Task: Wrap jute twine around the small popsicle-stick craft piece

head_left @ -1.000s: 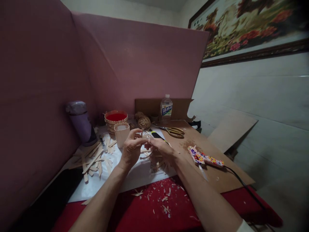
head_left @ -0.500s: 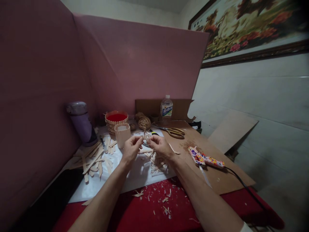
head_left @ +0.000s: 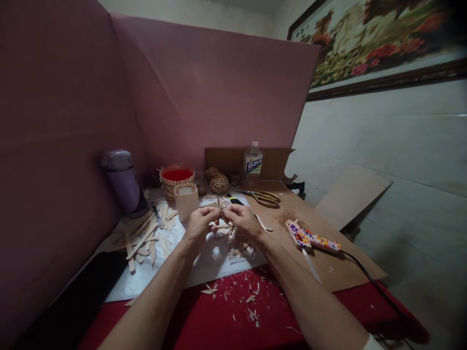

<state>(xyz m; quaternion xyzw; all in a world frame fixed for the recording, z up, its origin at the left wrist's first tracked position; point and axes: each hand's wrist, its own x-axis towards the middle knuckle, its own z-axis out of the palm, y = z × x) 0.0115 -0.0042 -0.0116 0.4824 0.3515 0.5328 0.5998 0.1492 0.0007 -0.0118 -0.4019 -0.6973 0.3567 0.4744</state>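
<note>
Now brought closer at the fingertips than half a second ago, with hardly any gap between left hand (head_left: 200,224) and right hand (head_left: 243,219); gone, too, the raised, parted left forefinger and thumb of a second ago. Pinched between thumb and forefinger on both sides, a thin tan strand (head_left: 218,200), in front of the chest above the white sheet (head_left: 197,274), with a short bit poking up past the fingertips. Otherwise unchanged on the tabletop, apart from a slight shift of the view. Mostly covered by the fingers, the middle of the strand; cannot tell whether knotted or merely twisted. Partly hidden behind the right hand, a black-and-yellow handle (head_left: 234,200); cut off at the upper right, a framed picture (head_left: 383,48); too dark to make out, a black shape (head_left: 69,296) at lower left. Just beyond the left hand, a pale cup (head_left: 186,204) of upright wooden slats, with a scalloped rim; behind it, a slatted basket (head_left: 177,183) with a bright red inside. Near these, a rough, round ball of twine (head_left: 219,183). Flat and scattered to the left, wooden sticks (head_left: 140,238); curled and splintery on red cloth (head_left: 200,325), shavings (head_left: 252,315). On brown cardboard (head_left: 350,267), a flower-patterned glue gun (head_left: 299,234) and gold-handled scissors (head_left: 268,198).
</note>
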